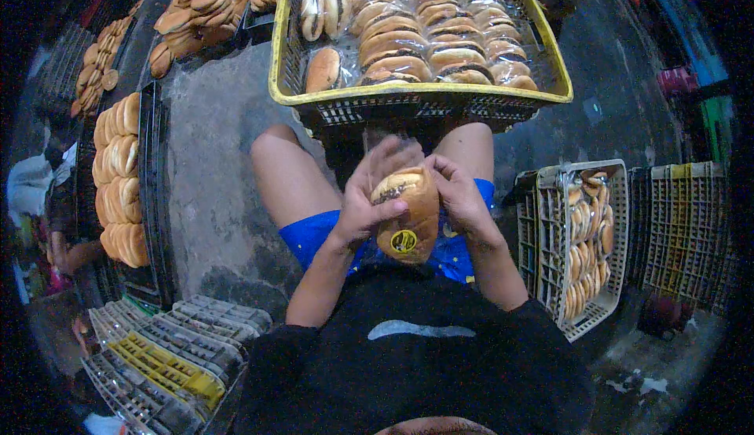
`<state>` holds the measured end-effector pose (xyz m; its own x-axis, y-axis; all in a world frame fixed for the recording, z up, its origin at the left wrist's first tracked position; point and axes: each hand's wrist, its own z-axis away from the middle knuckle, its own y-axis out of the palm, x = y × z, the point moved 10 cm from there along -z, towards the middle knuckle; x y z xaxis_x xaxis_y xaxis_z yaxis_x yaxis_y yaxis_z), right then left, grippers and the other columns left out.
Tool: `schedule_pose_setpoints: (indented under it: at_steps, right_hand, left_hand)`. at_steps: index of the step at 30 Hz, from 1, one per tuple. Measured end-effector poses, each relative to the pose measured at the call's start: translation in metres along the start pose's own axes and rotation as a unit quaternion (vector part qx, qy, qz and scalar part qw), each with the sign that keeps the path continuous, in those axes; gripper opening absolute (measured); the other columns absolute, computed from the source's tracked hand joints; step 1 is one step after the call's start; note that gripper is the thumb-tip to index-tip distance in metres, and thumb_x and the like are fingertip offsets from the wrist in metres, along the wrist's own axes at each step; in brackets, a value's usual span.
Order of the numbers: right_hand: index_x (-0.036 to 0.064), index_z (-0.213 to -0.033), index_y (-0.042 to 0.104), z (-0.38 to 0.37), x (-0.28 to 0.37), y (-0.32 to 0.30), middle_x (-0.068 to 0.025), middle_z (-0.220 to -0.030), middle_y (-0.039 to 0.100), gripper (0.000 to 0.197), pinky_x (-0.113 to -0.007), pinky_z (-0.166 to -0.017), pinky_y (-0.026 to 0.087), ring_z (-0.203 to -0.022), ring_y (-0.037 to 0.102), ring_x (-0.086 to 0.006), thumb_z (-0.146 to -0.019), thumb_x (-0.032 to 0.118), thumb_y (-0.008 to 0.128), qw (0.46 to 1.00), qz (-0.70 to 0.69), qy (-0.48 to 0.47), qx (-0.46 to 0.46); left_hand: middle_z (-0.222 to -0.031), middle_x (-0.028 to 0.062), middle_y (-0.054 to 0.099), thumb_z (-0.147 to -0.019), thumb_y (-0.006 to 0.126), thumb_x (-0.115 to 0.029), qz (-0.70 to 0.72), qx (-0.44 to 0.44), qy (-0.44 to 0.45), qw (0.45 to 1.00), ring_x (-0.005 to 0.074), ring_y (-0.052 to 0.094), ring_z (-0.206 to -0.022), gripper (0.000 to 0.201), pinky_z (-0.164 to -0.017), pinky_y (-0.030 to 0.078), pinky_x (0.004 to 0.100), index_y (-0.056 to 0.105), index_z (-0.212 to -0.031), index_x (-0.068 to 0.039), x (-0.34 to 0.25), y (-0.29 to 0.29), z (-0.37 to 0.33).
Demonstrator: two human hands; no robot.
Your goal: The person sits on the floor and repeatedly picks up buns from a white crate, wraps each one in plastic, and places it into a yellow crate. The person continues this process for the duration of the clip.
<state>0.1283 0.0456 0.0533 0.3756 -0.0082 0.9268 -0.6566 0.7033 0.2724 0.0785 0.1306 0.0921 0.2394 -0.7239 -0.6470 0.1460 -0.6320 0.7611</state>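
Observation:
A filled bun (418, 211) in a clear plastic bag is held upright over my lap; dark filling shows along its slit and a round yellow sticker (404, 241) sits low on the bag. My left hand (367, 199) wraps round the bun's left side, thumb across its front, its fingers blurred behind. At the bun's upper right, my right hand (462, 195) is closed in a pinch at the bag's edge. Just beyond my knees stands a black crate with a yellow rim (440, 92), holding rows of bagged buns (393, 42).
Trays of unbagged buns (119, 176) stand at left, with heaped buns (206, 3) at far left. A pale crate of buns (620, 239) is at right, beside stacked crates (682, 231). More stacked crates (169, 356) stand near left. Another person's arm (69, 253) shows at the left edge.

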Motion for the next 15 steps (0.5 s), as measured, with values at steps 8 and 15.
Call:
schedule_pose_setpoints:
  at_steps: [8,15]
  right_hand:
    - [0.0,-0.088,0.059,0.014,0.067,0.024,-0.0061,-0.084,0.057,0.015,-0.026,-0.072,0.041,-0.079,0.052,-0.014,-0.077,0.009,0.059,0.965,0.156,-0.203,0.05]
    - [-0.0002,-0.08,0.054,0.007,0.05,0.012,-0.0039,-0.083,0.056,0.006,-0.028,-0.074,0.043,-0.08,0.053,-0.0146,-0.079,0.006,0.056,0.98,0.113,-0.147,-0.072]
  left_hand:
    - [-0.086,0.0039,0.049,-0.071,0.067,-0.008,-0.205,0.038,0.031,0.978,0.0119,0.05,-0.079,0.018,-0.074,0.041,0.0253,0.057,-0.085,-0.001,0.007,-0.024,0.003]
    - [-0.078,0.0047,0.055,-0.073,0.064,-0.006,-0.433,-0.01,0.035,0.901,0.0086,0.053,-0.075,0.02,-0.067,0.043,0.0218,0.052,-0.089,0.0,-0.008,-0.019,-0.002]
